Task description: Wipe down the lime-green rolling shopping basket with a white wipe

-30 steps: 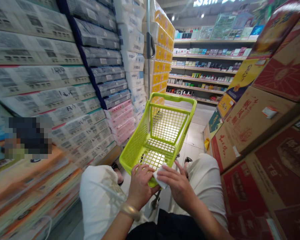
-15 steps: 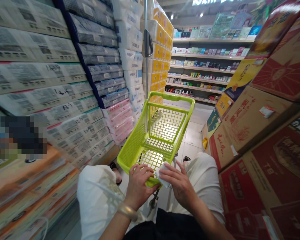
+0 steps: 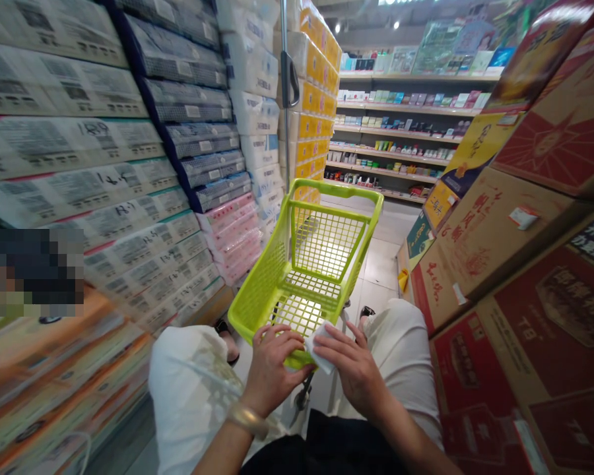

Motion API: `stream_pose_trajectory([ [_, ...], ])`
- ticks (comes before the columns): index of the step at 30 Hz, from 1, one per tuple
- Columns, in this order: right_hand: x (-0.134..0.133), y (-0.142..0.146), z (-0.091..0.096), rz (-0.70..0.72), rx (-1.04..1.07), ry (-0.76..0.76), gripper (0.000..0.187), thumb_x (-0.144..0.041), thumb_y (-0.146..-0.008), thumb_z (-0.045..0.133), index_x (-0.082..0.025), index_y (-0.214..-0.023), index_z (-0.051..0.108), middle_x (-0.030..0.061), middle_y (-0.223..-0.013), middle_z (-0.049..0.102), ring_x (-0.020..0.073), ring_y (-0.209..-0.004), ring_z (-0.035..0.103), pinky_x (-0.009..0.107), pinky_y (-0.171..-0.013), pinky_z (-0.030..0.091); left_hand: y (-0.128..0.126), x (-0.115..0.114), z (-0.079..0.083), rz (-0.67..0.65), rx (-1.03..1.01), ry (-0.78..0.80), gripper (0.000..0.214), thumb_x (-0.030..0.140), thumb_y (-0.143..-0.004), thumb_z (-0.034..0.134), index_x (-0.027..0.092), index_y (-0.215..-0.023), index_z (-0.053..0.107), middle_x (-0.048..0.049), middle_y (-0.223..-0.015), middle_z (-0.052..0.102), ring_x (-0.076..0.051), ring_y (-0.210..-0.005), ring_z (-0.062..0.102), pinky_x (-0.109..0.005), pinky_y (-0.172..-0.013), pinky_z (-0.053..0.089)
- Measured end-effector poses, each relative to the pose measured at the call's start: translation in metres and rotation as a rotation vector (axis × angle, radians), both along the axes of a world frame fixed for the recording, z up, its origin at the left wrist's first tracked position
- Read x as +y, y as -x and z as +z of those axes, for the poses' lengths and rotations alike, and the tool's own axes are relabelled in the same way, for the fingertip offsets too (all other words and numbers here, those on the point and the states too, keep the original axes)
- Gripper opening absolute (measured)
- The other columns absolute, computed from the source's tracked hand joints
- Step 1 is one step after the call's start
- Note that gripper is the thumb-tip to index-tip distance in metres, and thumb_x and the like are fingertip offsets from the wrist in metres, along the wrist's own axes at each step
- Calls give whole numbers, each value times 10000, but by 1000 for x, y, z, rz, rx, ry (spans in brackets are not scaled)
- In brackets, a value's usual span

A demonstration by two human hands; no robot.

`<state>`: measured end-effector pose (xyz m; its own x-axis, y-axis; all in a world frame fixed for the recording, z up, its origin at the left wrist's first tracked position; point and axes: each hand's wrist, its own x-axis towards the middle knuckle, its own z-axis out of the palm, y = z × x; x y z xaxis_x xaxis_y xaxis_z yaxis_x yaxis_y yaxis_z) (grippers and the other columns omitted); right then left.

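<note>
A lime-green plastic shopping cart (image 3: 277, 264) with a lattice basket stands between my knees. My left hand (image 3: 276, 361) grips its near rim, fingers curled over the edge and thumb below. Beside it, at the near right corner, my right hand (image 3: 352, 363) presses a folded white wipe (image 3: 319, 348) against the rim; whether it is tissue or cloth I cannot tell. The wipe lies partly hidden under the fingers. Inside, the basket holds nothing that I can see, and the pale floor shows through its mesh.
Stacked packs of paper goods (image 3: 69, 145) rise on the left, with yellow and white packs (image 3: 311, 99) behind the cart. Cardboard cartons (image 3: 515, 224) line the right side. Shelves of small boxed goods (image 3: 406, 105) stand at the back. A dark caster (image 3: 303, 397) shows below the basket.
The view has shifted slightly, so the surroundings sit a little further left. Both hands keep nearly the same place on the cart's rim, the wipe still under the right one.
</note>
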<state>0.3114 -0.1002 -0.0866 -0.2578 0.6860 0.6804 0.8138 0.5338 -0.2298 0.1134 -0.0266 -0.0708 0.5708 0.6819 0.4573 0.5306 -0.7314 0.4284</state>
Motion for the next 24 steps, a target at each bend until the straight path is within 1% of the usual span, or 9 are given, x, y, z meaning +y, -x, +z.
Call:
stream_pose_trajectory([
  [2,9,-9,3,-64,40,-23,417,-53,-950,385,-243,-1245,611,31,-1257,699,157,-1343,509,390,-1201,191,0,0,0,-2,8,-3,200,345,-676,796,256,-819,688,-10,-941,749,-289,-1041,609,-496,-980,348],
  [4,17,-16,5,-119,75,-44,424,-56,-953,380,-252,-1246,616,33,-1249,703,159,-1328,526,383,-1176,253,0,0,-1,-2,6,-6,205,334,-669,805,257,-818,687,-8,-942,751,-291,-1040,609,-503,-983,347],
  [7,18,-15,3,-143,95,-47,428,-68,-948,395,-260,-1262,615,39,-1248,703,174,-1324,531,390,-1150,310,-1,-1,-1,6,2,-7,190,340,-677,798,257,-808,688,-7,-940,751,-285,-1042,609,-497,-987,347],
  [11,-2,1,-4,-60,50,-15,429,-74,-939,413,-258,-1275,607,36,-1264,695,181,-1344,510,398,-1166,294,-1,-1,1,5,14,1,197,370,-689,789,261,-822,693,-6,-930,749,-283,-1045,611,-491,-987,343],
  [13,-6,2,-4,-32,35,0,429,-78,-938,416,-268,-1273,607,29,-1251,702,178,-1330,524,397,-1171,286,-1,-2,1,2,15,2,195,380,-696,783,264,-824,693,-5,-925,749,-281,-1042,611,-492,-986,341],
  [15,-1,-3,-1,-59,52,6,434,-78,-941,407,-276,-1268,611,31,-1239,707,176,-1311,544,400,-1167,290,-1,-2,2,8,9,-6,178,364,-696,778,263,-814,690,-6,-926,750,-278,-1038,611,-488,-984,345],
  [20,25,-21,6,-184,130,-28,427,-70,-947,379,-265,-1226,636,35,-1240,707,176,-1300,556,388,-1116,350,-3,-2,2,7,-16,-23,181,359,-693,781,257,-808,686,-6,-914,755,-281,-1021,612,-490,-973,346],
  [22,23,-19,5,-180,127,-28,421,-68,-946,387,-261,-1225,636,34,-1247,704,176,-1314,542,385,-1118,346,-2,-2,1,8,-13,-17,180,355,-694,784,258,-808,685,-2,-919,755,-282,-1025,612,-493,-972,342],
  [24,13,-12,1,-124,97,-15,418,-71,-945,398,-259,-1241,626,32,-1256,699,175,-1335,519,386,-1137,320,-2,-2,2,7,-1,-7,181,345,-689,787,259,-812,685,3,-926,754,-284,-1036,611,-494,-974,339],
])
